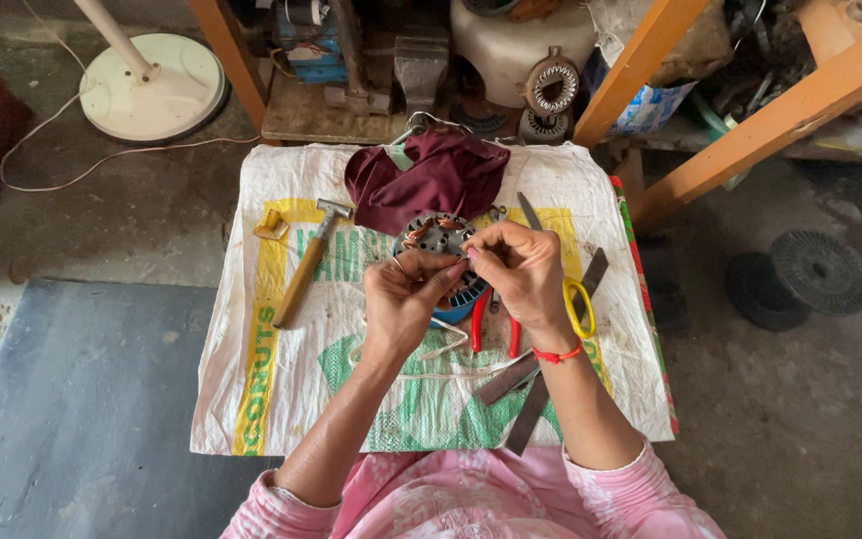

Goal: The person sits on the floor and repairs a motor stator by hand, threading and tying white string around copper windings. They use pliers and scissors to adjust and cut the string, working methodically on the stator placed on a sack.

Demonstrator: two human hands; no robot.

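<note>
Both hands meet over a round motor stator (441,240) with copper windings, which sits on a woven white sack (281,399) printed green and yellow, spread as a work mat. Left hand (406,299) is curled, fingertips pinched toward the stator's near rim; right hand (521,269) is likewise pinched, thumb and forefinger closed on something too fine to make out, likely a thread or wire end at the coils. A pale cord (431,354) loops loose on the sack below the left wrist. Judgement: work this fine goes best with the stator kept flat and steady, tension held even between the two pinches, and the strand kept off the sharp lamination edges. Materials: stator core is grey stamped metal, slotted, coils bright copper, a blue housing below. A maroon cloth (431,180) lies crumpled just behind it, soft and matte. Wooden-handled hammer (306,265) lies left, steel head up. Red-handled pliers (491,324) and yellow-handled scissors (576,309) lie under the right hand, dull flat metal strips beside them. Concrete floor, rough and stained.
</note>
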